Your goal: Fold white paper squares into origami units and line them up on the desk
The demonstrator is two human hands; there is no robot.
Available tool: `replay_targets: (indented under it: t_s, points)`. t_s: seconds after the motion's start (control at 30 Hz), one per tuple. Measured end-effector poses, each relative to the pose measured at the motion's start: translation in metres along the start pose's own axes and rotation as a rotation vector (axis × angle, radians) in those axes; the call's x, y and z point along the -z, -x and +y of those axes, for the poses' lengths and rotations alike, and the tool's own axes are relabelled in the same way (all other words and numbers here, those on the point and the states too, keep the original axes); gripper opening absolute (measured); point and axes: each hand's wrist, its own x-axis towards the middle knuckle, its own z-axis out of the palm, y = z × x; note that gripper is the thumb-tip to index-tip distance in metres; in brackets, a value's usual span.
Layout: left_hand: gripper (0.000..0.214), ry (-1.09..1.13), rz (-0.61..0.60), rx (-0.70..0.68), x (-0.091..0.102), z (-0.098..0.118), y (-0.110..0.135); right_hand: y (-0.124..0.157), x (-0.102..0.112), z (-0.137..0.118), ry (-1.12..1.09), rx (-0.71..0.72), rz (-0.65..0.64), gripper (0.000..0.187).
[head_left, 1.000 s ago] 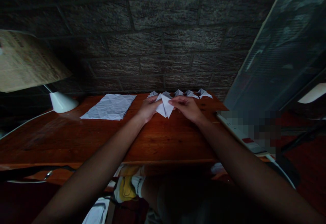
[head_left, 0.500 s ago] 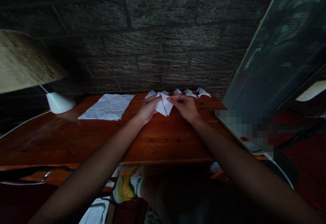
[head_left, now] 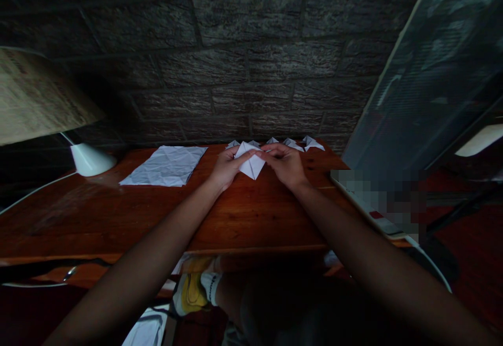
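Between my two hands is a piece of folded white paper [head_left: 252, 168], a diamond shape with a crease down its middle, held above the wooden table. My left hand [head_left: 228, 169] grips its left side, with the thumb pressed across the front. My right hand [head_left: 287, 165] pinches its upper right edge between thumb and fingers. Behind the hands, along the wall, stand several folded white paper pieces [head_left: 313, 143], some partly hidden by my hands and the paper. Left of my left hand lies a stack of creased white sheets [head_left: 167, 165].
A lamp with a white base [head_left: 91, 159] and a fabric shade [head_left: 39, 97] stands on the table [head_left: 243, 225] at the left. A blurred-out device [head_left: 377, 207] with a white cable is at the right edge. A stone wall [head_left: 271, 63] rises behind the table.
The folded paper now shows a flat closed diamond face where flaps stood apart before. My left thumb has moved right across its front. Both hands stay in nearly the same place.
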Motion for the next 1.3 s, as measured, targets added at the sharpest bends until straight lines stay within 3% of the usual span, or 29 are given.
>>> replay_targets:
  t_s: [0.13,0.37,0.63,0.83,1.13,1.3]
  points:
    - [0.035,-0.031,0.045,-0.004,0.001,0.000,-0.001,0.002,0.000,-0.005,-0.037,-0.009,-0.018,0.034]
    - [0.046,-0.010,0.140,0.058,0.004,0.001,-0.005,0.003,-0.001,-0.003,-0.054,0.003,-0.159,0.032]
    - [0.036,-0.146,-0.023,0.025,0.017,0.007,-0.006,-0.002,0.007,0.000,-0.004,0.040,-0.173,0.032]
    - [0.034,-0.121,0.004,-0.022,0.016,0.003,-0.007,-0.001,0.007,0.003,0.036,0.053,-0.160,0.032]
    - [0.037,-0.078,-0.107,-0.016,0.020,0.005,-0.007,-0.004,0.008,0.009,0.018,0.049,-0.100,0.035]
    - [0.034,-0.119,-0.027,-0.035,0.019,0.003,-0.008,-0.002,0.007,0.007,0.048,0.051,-0.090,0.037]
